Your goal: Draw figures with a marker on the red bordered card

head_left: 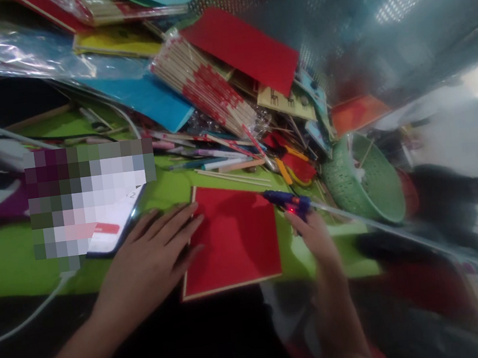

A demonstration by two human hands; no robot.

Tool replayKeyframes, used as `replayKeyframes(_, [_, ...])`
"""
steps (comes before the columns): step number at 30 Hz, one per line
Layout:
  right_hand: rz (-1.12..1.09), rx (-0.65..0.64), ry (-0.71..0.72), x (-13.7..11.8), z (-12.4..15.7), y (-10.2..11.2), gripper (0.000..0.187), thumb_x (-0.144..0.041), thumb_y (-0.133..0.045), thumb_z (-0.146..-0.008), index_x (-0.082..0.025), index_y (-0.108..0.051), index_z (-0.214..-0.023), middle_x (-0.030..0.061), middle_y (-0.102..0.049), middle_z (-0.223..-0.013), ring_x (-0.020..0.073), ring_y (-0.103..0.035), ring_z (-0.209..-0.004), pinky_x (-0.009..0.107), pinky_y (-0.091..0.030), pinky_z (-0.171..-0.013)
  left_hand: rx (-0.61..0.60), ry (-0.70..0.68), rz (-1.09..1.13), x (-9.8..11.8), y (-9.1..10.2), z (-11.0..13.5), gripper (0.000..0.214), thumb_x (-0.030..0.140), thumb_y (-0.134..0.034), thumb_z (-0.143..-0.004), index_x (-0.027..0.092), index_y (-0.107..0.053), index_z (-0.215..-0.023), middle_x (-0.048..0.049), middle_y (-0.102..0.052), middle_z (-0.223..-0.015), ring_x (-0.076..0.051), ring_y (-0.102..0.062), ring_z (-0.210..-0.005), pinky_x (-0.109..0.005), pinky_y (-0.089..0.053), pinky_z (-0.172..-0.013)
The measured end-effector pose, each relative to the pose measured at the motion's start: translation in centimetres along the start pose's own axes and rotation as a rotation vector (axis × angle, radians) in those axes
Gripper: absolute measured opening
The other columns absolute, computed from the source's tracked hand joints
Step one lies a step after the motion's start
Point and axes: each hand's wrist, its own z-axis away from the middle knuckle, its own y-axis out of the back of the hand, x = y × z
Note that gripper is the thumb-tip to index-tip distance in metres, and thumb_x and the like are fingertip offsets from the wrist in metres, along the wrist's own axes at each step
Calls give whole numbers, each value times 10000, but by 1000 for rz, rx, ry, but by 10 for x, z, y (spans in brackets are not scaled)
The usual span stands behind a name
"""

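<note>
A red square panel point(233, 243) with pale strips along its left and bottom edges lies at the front of the green table. My left hand point(159, 241) rests flat on its left edge, fingers stretched out and holding nothing. In my right hand point(313, 231) is a blue hot glue gun point(287, 199), a red light glowing on it. Its nozzle points left, at the panel's upper right corner. A long pale glue stick point(370, 221) sticks out from the back of the gun towards the lower right.
A phone point(113, 220), partly blurred out, lies left of the panel. Behind are pens point(228, 161), thin sticks point(234, 176), bundled wooden sticks point(205, 84), a red sheet point(244, 45) and orange-handled scissors point(296, 166). At the right stands a green basket point(344, 180). A white cable point(31, 329) runs at lower left.
</note>
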Motion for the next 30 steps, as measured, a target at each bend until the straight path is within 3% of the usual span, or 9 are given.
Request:
replayKeyframes(7, [-10, 26, -29, 15, 3, 4, 426, -583, -634, -901, -225, -548, -687, -21, -524, -557, 154, -510, -557, 303, -361, -570, 0, -5, -17, 1, 0, 0, 526, 514, -399, -1109, 255, -598, -1521, -71, -543, -1643, -346, -591, -1447, -626, -422, -1226])
replayKeyframes(13, [-48, 21, 28, 6, -1, -3, 443, -621, -644, -850, -241, -543, -648, -29, -504, -525, 148, -464, -512, 289, -340, -521, 5, -22, -61, 1, 0, 0, 539, 511, -350, -1121, 207, -605, -1486, -90, -555, -1633, -345, -603, -1431, -624, -442, -1186])
replayKeyframes(30, [-37, 47, -2, 16, 0, 4, 417, -618, -645, -848, -239, -576, -687, -20, -528, -541, 166, -490, -551, 300, -352, -546, -9, 5, -21, 0, 0, -1, 526, 516, -375, -1110, 279, -558, -1543, -58, -548, -1642, -341, -593, -1441, -623, -426, -1209])
